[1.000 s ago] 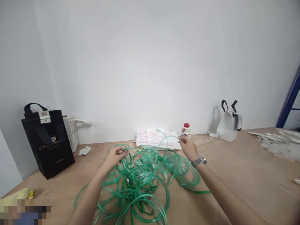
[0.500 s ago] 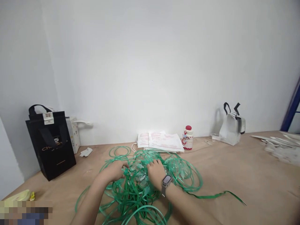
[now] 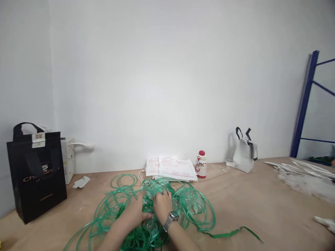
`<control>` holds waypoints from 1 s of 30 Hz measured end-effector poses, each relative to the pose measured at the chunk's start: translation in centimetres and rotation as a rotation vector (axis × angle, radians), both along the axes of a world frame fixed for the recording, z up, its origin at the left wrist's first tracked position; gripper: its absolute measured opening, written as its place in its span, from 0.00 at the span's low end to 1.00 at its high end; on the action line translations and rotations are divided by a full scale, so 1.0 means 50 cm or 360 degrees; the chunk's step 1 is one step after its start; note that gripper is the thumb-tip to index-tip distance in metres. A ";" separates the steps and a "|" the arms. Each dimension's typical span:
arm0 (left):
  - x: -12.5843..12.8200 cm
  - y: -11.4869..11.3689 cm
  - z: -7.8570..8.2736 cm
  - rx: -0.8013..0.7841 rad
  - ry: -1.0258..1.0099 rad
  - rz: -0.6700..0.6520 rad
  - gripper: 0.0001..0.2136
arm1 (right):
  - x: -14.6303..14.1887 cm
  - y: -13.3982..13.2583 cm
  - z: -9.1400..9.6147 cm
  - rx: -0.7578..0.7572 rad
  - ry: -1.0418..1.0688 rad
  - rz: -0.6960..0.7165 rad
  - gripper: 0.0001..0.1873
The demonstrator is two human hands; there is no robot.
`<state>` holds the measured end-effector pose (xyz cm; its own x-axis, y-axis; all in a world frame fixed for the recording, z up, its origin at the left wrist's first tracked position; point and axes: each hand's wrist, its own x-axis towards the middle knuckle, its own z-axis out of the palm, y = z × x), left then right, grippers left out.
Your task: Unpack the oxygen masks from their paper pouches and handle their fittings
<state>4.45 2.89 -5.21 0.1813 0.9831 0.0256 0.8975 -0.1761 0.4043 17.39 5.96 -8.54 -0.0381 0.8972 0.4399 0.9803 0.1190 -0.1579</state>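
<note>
A tangled heap of clear green tubing (image 3: 98, 212) lies at the near middle of the table, with flat green straps (image 3: 133, 240) and clear plastic masks (image 3: 194, 203) mixed in. My left hand (image 3: 137, 209) rests over the left of the heap, its thumb stretched away from the other fingers. Close beside it, my right hand (image 3: 162, 206), with a watch (image 3: 172, 219) on the wrist, has its fingers curled down into the heap. What those fingertips grip is hidden.
White printed packets (image 3: 175, 168) and a red-capped bottle (image 3: 201, 165) stand behind the heap. A black bag (image 3: 39, 181) is at left, a white bag (image 3: 243, 155) at back right. Thin white pieces and clear plastic (image 3: 306, 177) lie far right. One strap end (image 3: 225, 235) trails rightward.
The view has shifted right and up. My hands have come closer together in the heap, and the left hand's thumb has spread away from its fingers.
</note>
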 end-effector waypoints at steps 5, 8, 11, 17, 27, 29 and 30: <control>0.046 -0.027 -0.010 0.0154 0.0147 0.0119 0.38 | 0.037 -0.017 0.061 0.0129 0.0101 -0.0021 0.13; 0.052 -0.041 -0.009 0.0246 0.0171 0.0095 0.35 | 0.081 -0.030 0.094 0.0218 0.0061 0.0056 0.13; 0.041 -0.048 0.002 0.0283 0.0115 0.0100 0.36 | 0.147 -0.041 0.117 0.0288 -0.0002 0.0061 0.14; -0.002 -0.050 0.069 0.0413 -0.0138 -0.0067 0.14 | 0.276 -0.050 0.135 0.0361 -0.0030 -0.0117 0.18; -0.005 -0.002 -0.030 0.0194 -0.0067 -0.0007 0.19 | 0.196 -0.111 0.075 0.0508 -0.0058 0.0080 0.15; -0.008 0.006 -0.058 0.0151 -0.0034 -0.0028 0.15 | 0.158 -0.123 0.073 0.0441 -0.0015 0.0423 0.17; -0.010 0.011 -0.066 0.0134 -0.0027 -0.0051 0.13 | 0.142 -0.128 0.069 0.0344 0.0021 0.0602 0.18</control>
<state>3.96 3.43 -8.49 0.2113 0.9711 0.1113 0.8840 -0.2384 0.4020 24.51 -0.42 -5.11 -0.3397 0.7085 0.6186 0.8593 0.5012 -0.1022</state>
